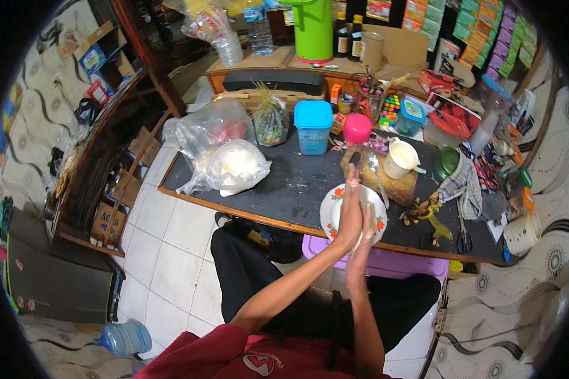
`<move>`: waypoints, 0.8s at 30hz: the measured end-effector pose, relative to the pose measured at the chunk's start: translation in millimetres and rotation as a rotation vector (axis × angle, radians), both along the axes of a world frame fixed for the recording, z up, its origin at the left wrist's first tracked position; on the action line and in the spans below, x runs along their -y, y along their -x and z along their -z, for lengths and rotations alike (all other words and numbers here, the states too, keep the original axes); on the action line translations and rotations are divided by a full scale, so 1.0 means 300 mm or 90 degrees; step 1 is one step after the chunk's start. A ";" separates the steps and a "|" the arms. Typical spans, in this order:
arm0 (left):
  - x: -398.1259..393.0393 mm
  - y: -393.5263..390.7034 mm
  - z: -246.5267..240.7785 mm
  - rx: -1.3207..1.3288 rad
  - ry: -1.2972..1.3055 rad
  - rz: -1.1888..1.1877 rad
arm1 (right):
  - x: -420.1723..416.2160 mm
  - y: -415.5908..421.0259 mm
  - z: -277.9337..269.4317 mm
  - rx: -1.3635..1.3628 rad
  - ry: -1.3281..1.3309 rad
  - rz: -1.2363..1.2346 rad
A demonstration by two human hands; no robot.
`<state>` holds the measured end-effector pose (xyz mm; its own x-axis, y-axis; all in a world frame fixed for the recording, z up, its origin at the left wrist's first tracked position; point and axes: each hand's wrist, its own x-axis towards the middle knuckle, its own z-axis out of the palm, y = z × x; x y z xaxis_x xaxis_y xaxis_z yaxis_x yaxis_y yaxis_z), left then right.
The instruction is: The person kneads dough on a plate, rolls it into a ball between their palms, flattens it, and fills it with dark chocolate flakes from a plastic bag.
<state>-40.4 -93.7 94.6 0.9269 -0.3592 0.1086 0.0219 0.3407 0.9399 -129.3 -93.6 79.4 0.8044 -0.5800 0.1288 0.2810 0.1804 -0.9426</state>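
Note:
My left hand [351, 211] and my right hand [365, 234] are upright, palm to palm, over a white plate with a red floral pattern [332, 204]. Whether something lies between the palms is hidden. Beyond them, a wooden cutting board [400, 189] bears a metal spoon [378, 175] and a cream mug [401, 159] with white contents. A clear plastic bag of white powdery material [237, 166] rests on the table's left part. Near the back stand a blue-lidded container [313, 128] and a pink round container [357, 128].
The dark table [275, 203] has a wooden front edge. On its right lie ginger-like roots [419, 213], scissors [464, 237], a checked cloth [462, 184] and a green bowl [447, 163]. A purple plastic lid [408, 266] shows below the edge. A bag of greens [271, 123] stands behind.

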 end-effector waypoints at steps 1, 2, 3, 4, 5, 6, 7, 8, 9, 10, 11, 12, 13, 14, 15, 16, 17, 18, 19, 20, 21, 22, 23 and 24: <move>0.002 -0.003 -0.004 -0.026 0.006 -0.010 | 0.016 0.003 0.006 0.045 -0.148 -0.037; -0.006 -0.014 -0.007 -0.042 0.029 -0.023 | 0.046 0.000 0.017 0.035 -0.163 -0.044; -0.014 -0.018 -0.021 -0.058 0.065 -0.037 | 0.079 0.001 0.027 0.023 -0.178 -0.054; -0.024 -0.021 -0.036 -0.051 0.109 -0.046 | 0.095 0.007 -0.001 0.085 -0.335 -0.082; -0.036 -0.021 -0.049 -0.021 0.085 -0.053 | 0.109 0.016 -0.014 0.149 -0.491 -0.111; -0.043 -0.012 -0.068 0.017 0.058 -0.061 | 0.135 0.028 0.001 0.196 -0.590 -0.084; -0.043 -0.009 -0.081 0.059 0.029 -0.074 | 0.118 0.024 0.018 0.266 -0.512 -0.085; -0.013 0.025 -0.070 0.149 -0.027 -0.067 | 0.069 0.016 0.044 0.334 -0.431 -0.086; -0.020 0.048 -0.041 0.160 -0.089 -0.016 | 0.035 0.016 0.018 0.234 -0.296 -0.035; -0.033 0.069 -0.033 0.179 -0.152 0.034 | -0.003 0.013 -0.020 0.123 -0.154 0.015; -0.053 0.053 -0.025 0.183 -0.128 -0.004 | -0.040 0.013 -0.057 0.014 -0.027 0.060; -0.069 0.033 -0.036 0.190 -0.101 -0.042 | 0.042 0.037 -0.010 -0.058 0.054 0.068; -0.056 0.030 -0.040 0.191 -0.065 -0.071 | 0.064 0.052 0.028 -0.091 0.136 0.085; -0.062 0.029 -0.051 0.176 -0.066 -0.049 | 0.062 0.053 0.060 -0.115 0.208 0.092; -0.054 0.042 -0.054 0.155 -0.063 -0.022 | 0.003 0.048 0.090 -0.102 0.278 0.102; -0.046 0.056 -0.046 0.131 -0.060 0.005 | -0.032 0.044 0.091 -0.091 0.348 0.110; -0.037 0.072 -0.038 0.108 -0.058 0.032 | -0.025 0.058 0.080 -0.125 0.379 0.101; -0.047 0.061 0.017 0.199 -0.079 -0.027 | -0.039 0.061 0.020 -0.151 0.403 0.079; -0.051 0.054 0.026 0.177 -0.073 -0.027 | -0.027 0.068 -0.018 -0.177 0.434 0.064; -0.056 0.046 0.034 0.155 -0.067 -0.028 | -0.007 0.057 0.013 -0.122 0.260 0.029; -0.053 0.040 0.028 0.135 -0.057 -0.021 | 0.011 0.046 0.023 -0.066 0.087 0.010; -0.054 0.039 0.022 0.103 0.000 -0.038 | 0.033 0.043 0.029 -0.076 0.092 0.026; -0.070 0.033 0.020 0.085 -0.006 -0.040 | 0.049 0.047 0.033 -0.085 0.114 0.061; -0.097 0.025 0.025 0.067 -0.012 -0.045 | 0.056 0.048 0.023 -0.094 0.134 0.095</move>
